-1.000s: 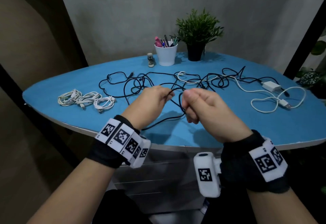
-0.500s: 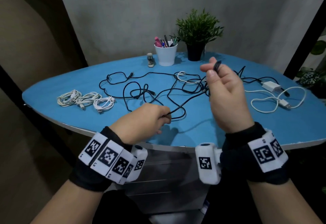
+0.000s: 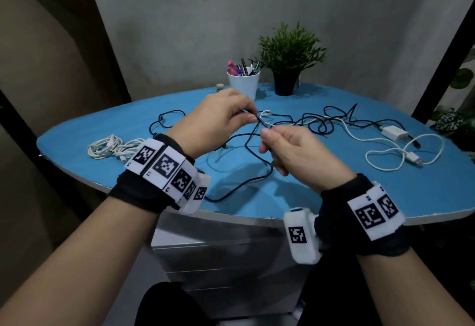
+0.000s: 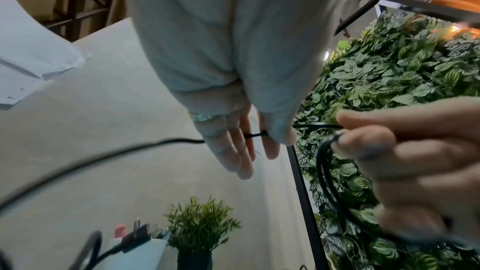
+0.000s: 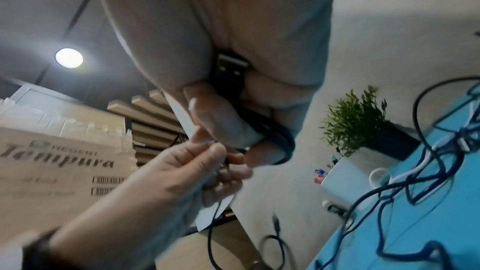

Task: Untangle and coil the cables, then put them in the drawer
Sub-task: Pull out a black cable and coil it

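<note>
a white cup (image 3: 244,84) at the far edge of the blue oval tabletop (image 3: 334,192) holds pens; beside it a black pot (image 3: 285,83) holds a green plant. above the table, the left hand (image 3: 218,122) pinches a thin black cable (image 3: 253,180); the right hand (image 3: 295,153) curls around coiled turns of it, usb plug in the palm. white bundled cables (image 3: 108,145) are partly hidden by the left wrist. silver drawers (image 3: 221,248) stand below.

On the table (image 3: 334,197) the tangled cables (image 3: 318,122) lie mid-table, coiled cables (image 3: 108,145) to their left, a charger (image 3: 392,133) to their right. Behind stand a cup (image 3: 244,85) and, right of it, a plant (image 3: 289,58). Drawers (image 3: 218,256) sit beneath.
</note>
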Demonstrator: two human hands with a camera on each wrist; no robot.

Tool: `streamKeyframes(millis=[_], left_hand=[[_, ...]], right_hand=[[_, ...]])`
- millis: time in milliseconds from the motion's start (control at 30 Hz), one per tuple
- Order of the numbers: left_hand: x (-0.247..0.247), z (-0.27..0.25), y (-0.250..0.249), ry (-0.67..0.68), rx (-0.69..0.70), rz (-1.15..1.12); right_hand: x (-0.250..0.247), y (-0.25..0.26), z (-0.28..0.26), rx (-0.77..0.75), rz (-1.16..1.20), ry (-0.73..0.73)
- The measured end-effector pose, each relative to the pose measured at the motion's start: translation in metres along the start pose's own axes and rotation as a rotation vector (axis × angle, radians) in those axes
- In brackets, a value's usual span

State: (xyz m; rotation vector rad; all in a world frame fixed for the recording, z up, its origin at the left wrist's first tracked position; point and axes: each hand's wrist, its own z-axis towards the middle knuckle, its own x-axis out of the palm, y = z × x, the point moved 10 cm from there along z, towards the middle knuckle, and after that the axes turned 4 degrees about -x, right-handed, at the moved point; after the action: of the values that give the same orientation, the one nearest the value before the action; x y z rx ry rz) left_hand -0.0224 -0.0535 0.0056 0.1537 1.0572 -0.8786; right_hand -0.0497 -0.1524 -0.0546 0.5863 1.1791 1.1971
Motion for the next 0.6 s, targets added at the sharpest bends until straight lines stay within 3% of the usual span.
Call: streamKeyframes(millis=[133,233,400,500,600], left_hand=[[0.013,0.001,0.018,0.076,-0.165,-0.040],[0.033,-0.001,0.036,0.211,-0.341,-0.189],[0.054,-0.003,0.051,0.327,-0.484,-0.336],[0.065,-0.010,0.054,0.449,-0.500,-0.303],[0.076,-0.021,0.059,0.566,-0.550,-0.317]], right_hand=[[-0.014,0.009,0.016,0.022,0.375,-0.093],[-0.022,0.024,0.038,0.010,0.519,-0.154],[-0.012,0.025,0.076,0.039,0.808,-0.217],[-0.026,0.025,0.092,-0.020,0.682,-0.355],[-0.042,0.042,0.099,-0.119,0.192,-0.394]])
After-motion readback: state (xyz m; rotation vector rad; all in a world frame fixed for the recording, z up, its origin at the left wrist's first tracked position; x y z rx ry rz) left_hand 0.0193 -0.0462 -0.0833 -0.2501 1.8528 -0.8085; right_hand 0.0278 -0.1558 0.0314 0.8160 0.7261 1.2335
